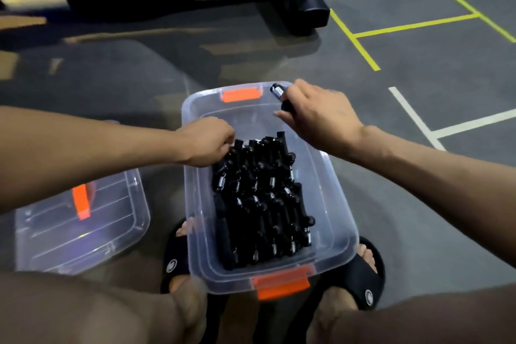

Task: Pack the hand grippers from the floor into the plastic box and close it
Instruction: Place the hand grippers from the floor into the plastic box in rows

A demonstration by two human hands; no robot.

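Note:
A clear plastic box (195,204) with orange latches stands open on the floor between my feet. Several black hand grippers (259,201) with metal springs lie packed in rows inside it. My left hand (205,141) reaches over the box's left rim, its curled fingertips on a gripper at the far end of the pile. My right hand (321,112) hovers over the far right corner and holds one hand gripper (280,96), whose spring end sticks out past my fingers. The box's clear lid (111,220) with an orange handle lies on the floor to the left.
A black exercise machine (301,0) with a yellow disc stands on the floor just beyond the box. Yellow and white lines (360,35) mark the grey floor at the right. My feet in black slippers (363,274) flank the box's near end.

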